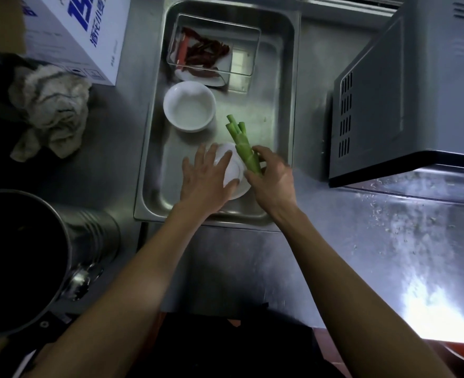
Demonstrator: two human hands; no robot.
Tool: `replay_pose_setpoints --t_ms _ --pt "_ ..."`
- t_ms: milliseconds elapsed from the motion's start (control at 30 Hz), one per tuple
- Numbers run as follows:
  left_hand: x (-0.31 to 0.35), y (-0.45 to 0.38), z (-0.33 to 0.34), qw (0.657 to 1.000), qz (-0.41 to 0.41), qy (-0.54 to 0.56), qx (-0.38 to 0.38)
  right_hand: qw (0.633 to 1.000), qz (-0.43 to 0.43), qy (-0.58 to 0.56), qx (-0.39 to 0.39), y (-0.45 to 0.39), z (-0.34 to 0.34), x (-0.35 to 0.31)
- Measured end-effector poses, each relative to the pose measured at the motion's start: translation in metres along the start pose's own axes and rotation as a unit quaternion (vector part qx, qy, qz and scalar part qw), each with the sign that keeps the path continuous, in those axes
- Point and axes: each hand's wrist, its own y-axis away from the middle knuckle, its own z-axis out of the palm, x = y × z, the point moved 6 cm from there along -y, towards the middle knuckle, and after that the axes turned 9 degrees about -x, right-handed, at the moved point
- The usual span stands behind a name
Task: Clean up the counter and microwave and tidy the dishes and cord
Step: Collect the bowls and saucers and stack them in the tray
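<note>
Left hand (207, 177) lies flat, fingers spread, pressing the small white round plate (240, 186) at 6 o'clock inside the rectangular steel tray (149, 148). Right hand (270, 177) grips the bundle of green stalks (243, 144), tips pointing to 11 o'clock, base over the plate's 2 o'clock rim. White ceramic bowl (189, 105) sits near, at 11 o'clock. Likely step: stalks onto or off the plate; keep the plate pinned and move the bundle level, clear of the bowl.

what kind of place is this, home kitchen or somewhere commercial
Probably a commercial or canteen kitchen. The counter is all stainless steel, the dishes sit in a deep steel tray like a catering pan, and a big metal pot stands at the left, with a microwave on the right.
</note>
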Motion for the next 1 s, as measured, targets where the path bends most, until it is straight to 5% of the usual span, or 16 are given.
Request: replay_pose_setpoints --t_ms 400,1000 --pt "-0.016 0.017 -0.008 0.992 0.042 0.101 0.056 0.999 0.024 0.037 -0.026 -0.016 0.044 -0.006" --pt "-0.011 0.016 -0.016 0.993 0.069 0.083 0.043 0.992 0.003 0.124 -0.025 0.006 0.027 -0.016"
